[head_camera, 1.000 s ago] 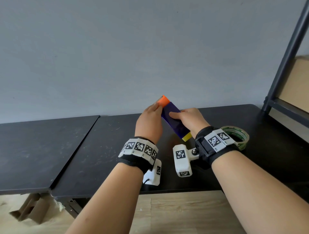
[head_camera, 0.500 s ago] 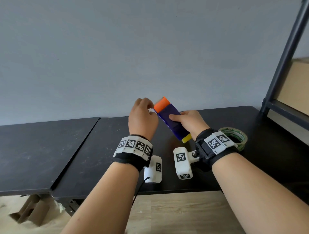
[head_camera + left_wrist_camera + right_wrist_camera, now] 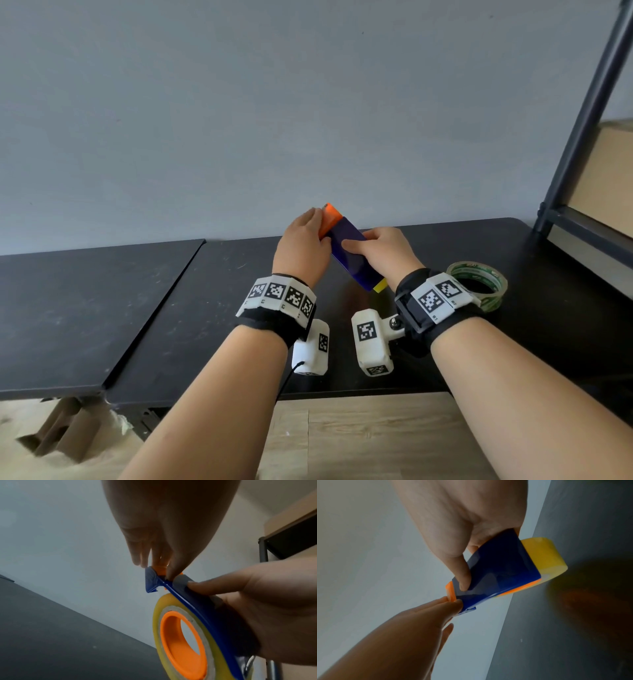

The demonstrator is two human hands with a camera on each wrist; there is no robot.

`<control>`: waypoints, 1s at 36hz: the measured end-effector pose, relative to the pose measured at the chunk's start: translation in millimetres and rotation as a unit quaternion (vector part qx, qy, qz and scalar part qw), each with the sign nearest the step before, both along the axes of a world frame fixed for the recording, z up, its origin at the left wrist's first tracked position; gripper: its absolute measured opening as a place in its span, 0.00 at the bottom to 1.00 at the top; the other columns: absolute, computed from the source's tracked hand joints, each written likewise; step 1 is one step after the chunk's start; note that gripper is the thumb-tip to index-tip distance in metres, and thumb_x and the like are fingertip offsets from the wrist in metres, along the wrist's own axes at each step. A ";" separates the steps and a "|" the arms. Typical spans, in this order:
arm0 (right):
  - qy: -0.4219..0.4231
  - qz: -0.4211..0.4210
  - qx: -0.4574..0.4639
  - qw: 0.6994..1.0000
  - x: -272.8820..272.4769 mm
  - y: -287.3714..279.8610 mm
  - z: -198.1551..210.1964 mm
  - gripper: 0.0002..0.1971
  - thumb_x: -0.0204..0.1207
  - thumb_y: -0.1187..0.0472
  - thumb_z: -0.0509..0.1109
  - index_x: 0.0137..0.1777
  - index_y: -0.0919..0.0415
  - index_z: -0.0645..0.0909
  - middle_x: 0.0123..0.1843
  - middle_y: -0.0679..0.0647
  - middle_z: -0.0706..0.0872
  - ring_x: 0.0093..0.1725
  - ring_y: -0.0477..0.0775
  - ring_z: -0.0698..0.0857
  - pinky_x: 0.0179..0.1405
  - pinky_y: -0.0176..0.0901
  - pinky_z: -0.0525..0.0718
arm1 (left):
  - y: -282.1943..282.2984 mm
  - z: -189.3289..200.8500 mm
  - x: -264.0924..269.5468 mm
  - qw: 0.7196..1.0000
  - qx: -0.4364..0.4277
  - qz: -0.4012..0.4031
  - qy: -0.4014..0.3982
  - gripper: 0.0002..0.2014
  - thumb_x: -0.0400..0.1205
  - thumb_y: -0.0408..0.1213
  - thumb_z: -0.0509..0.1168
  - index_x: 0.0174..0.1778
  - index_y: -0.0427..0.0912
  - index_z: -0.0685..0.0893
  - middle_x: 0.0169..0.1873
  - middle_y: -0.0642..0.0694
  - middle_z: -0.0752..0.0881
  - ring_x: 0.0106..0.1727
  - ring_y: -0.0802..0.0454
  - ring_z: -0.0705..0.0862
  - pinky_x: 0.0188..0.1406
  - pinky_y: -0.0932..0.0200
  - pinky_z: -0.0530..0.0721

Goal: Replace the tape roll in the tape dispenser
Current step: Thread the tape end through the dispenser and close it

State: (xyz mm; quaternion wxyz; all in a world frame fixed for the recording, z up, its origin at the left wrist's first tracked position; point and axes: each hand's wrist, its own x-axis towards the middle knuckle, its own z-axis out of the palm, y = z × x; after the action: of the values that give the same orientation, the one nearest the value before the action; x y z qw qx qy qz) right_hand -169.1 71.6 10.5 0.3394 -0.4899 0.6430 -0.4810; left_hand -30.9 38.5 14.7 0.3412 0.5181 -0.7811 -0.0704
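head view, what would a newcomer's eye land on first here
The blue tape dispenser with its orange end, held up over the black table in front of the grey wall: the right hand grips its body while the left hand pinches the orange tip. Next, the spare tape roll lying flat on the table just beyond the right wrist.

Head view looks down from above; 2 wrist views (close, from below) share the dispenser [image 3: 354,255].
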 end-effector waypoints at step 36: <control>0.064 -0.006 0.010 0.998 13.3 4.7 -7.1 0.12 0.73 0.55 0.77 0.51 0.62 0.84 0.41 0.55 0.88 0.39 0.54 0.85 0.55 0.59 0.87 | -2.6 -12.0 14.6 0.993 -0.071 0.074 -0.053 0.13 0.85 0.34 0.55 0.55 0.42 0.85 0.38 0.44 0.79 0.37 0.48 0.75 0.34 0.60 0.66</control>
State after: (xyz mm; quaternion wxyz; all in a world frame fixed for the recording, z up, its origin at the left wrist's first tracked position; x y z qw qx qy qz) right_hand -155.8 76.3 3.4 0.2993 -0.5121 0.6712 -0.4446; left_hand -16.3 35.9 2.7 0.3398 0.5519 -0.7606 0.0377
